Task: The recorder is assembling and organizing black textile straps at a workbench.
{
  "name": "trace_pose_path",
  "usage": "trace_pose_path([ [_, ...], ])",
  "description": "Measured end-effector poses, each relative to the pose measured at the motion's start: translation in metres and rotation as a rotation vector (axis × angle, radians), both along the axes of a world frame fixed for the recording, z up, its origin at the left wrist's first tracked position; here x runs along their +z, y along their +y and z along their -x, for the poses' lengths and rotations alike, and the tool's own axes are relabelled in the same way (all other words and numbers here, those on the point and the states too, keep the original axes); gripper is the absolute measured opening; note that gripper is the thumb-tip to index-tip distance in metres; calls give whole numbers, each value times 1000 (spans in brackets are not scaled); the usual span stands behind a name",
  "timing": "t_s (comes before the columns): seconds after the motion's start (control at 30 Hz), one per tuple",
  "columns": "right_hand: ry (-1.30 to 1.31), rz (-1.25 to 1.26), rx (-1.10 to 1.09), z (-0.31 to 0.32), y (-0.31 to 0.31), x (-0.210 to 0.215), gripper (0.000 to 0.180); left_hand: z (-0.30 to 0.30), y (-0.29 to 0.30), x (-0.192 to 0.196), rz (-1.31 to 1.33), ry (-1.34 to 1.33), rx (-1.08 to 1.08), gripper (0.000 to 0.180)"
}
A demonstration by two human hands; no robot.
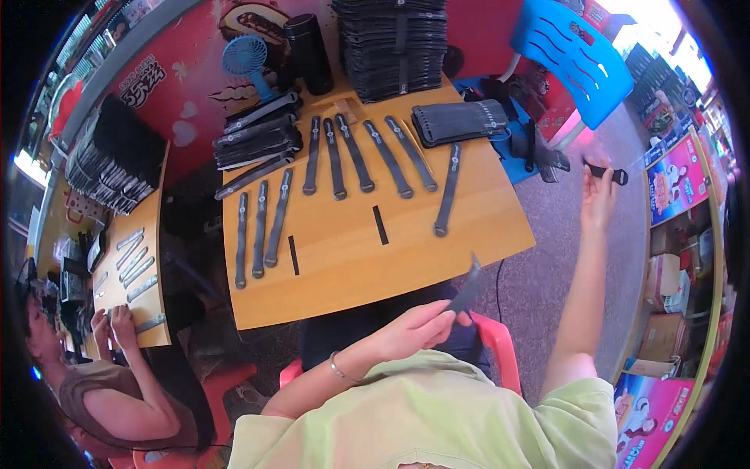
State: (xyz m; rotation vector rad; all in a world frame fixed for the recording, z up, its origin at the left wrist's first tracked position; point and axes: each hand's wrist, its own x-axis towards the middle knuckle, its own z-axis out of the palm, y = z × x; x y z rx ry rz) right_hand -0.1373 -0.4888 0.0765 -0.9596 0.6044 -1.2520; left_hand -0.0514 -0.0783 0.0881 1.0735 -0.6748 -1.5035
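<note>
1. Across the middle stands a wooden table with two short black marks on its bare near part; dark straps lie spread over it, each with a ring-like near end.
2. Along its far side sit a tall stack of black straps, a flat black bundle, a looser dark pile, a blue fan and a black flask.
3. To the right, a blue chair stands on the speckled floor, with shelving beyond.
4. At the left, a co-worker sits at a second table, both hands raised near its edge, more straps before them.
5. The left hand is near the table's front edge, above the lap; its thumb and fingers are pinched together on a dark strip, which points up and away.
6. The right hand reaches far out over the floor, fingers closed around a black strap whose looped end sticks out to the right.
</note>
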Motion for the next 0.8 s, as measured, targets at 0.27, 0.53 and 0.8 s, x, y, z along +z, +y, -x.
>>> trace_pose_path([
  [0.27,687,1015,360,-40,128,-48,32,-34,31,13,-18,31,264,30],
  [0.53,901,1137,318,-36,187,-7,28,-52,44,7,56,-420,359,26],
  [0.8,744,961,981,-20,260,-7,8,-80,73,-2,-263,-852,434,19],
])
